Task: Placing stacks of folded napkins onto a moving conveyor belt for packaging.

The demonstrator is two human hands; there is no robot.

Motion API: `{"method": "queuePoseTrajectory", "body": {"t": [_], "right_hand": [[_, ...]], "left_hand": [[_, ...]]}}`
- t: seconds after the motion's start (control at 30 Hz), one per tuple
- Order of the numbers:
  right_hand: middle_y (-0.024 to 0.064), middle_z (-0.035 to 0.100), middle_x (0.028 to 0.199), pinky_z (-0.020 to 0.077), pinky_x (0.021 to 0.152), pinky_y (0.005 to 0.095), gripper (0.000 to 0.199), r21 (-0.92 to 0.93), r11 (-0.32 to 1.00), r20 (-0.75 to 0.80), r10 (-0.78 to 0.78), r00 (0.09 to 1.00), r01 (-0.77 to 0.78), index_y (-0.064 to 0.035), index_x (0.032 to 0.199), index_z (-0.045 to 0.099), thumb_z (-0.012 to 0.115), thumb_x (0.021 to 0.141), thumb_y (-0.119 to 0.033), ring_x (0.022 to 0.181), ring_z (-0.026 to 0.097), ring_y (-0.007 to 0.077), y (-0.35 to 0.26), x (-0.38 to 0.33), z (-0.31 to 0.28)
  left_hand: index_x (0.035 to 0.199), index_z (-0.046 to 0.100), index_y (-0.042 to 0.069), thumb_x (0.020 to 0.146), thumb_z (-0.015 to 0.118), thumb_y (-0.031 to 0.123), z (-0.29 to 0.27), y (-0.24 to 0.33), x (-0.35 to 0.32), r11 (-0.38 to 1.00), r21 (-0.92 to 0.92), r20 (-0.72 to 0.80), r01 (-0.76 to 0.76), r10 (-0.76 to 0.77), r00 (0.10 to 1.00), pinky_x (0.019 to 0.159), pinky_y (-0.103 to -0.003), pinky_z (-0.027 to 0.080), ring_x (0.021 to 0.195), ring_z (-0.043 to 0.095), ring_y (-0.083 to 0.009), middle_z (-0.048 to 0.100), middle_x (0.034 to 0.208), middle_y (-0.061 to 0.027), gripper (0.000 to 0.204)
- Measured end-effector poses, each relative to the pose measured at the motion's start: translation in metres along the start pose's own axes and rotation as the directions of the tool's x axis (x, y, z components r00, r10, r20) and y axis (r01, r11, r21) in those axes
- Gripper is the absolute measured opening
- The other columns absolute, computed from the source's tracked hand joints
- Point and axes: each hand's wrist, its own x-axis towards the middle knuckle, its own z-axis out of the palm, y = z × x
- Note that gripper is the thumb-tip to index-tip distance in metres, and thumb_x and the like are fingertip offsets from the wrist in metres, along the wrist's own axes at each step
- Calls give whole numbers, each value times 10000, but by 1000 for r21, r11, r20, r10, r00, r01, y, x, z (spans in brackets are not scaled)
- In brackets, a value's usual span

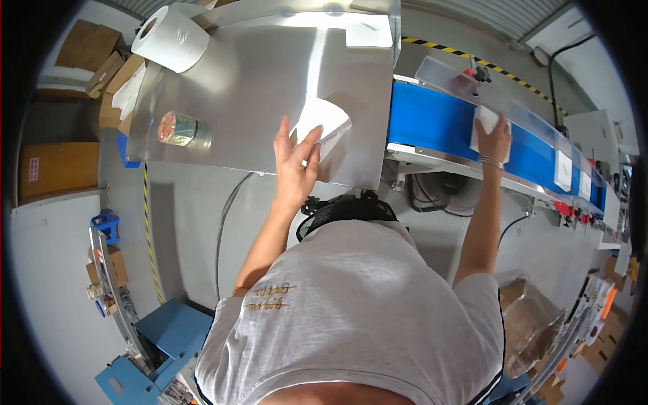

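Note:
My left hand (295, 165) rests on a fanned stack of white sheets (327, 113) on the steel table (256, 88), its fingers spread apart. Out over the conveyor, my right hand (496, 142) grips a flat white packet (483, 121), its fingers closed over the packet's upper edge. That packet touches the blue belt (432, 116). Further along the belt lie more white packets (563, 170). Part of the sheets under my left fingers is hidden.
On the table stand a large white roll (177, 42), a roll of clear tape (178, 128) and a white stack (368, 31) at the far edge. A clear guard (520, 108) runs along the conveyor's far side. A black fan (445, 192) sits beneath the conveyor.

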Motion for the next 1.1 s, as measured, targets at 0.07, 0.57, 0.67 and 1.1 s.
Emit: {"method": "queuePoseTrajectory", "body": {"t": [0.07, 0.57, 0.67, 1.1], "right_hand": [[139, 525, 1293, 467, 907, 409, 651, 493, 855, 161, -268, 950, 158, -98, 1320, 469, 753, 763, -281, 1069, 578, 265, -43, -11, -3], [45, 548, 1125, 492, 820, 292, 438, 903, 393, 420, -725, 546, -172, -70, 1130, 550, 759, 747, -105, 1028, 552, 158, -230, -44, -10], [44, 552, 1132, 479, 845, 290, 384, 914, 386, 391, -752, 532, -125, -68, 1105, 567, 742, 765, -92, 1038, 551, 163, -227, -42, -11], [83, 645, 859, 481, 685, 311, 422, 428, 812, 461, 183, 869, -398, -59, 1139, 594, 647, 859, -370, 758, 589, 164, 29, 13, 1]], "left_hand": [[1144, 673, 198, 792, 648, -2, -3, 0, -2, 1000, -14, 4, -2, 2, 1000, 988, -438, 393, 1244, 387, -397, 295, 1441, -257, 406], [1105, 694, 197, 782, 640, -35, -1, -11, -2, 958, 182, 11, -219, 221, 975, 929, -415, 459, 1279, 379, -398, 296, 1437, -266, 402], [1091, 698, 164, 806, 665, 53, -3, -4, 0, 990, 73, 12, -121, 120, 993, 950, -435, 436, 1274, 385, -402, 312, 1428, -271, 307], [1144, 629, 147, 854, 591, -8, -9, -7, 8, 999, 35, -41, -27, 29, 999, 685, -329, 529, 960, 609, -269, 573, 1174, -157, 331]]}}
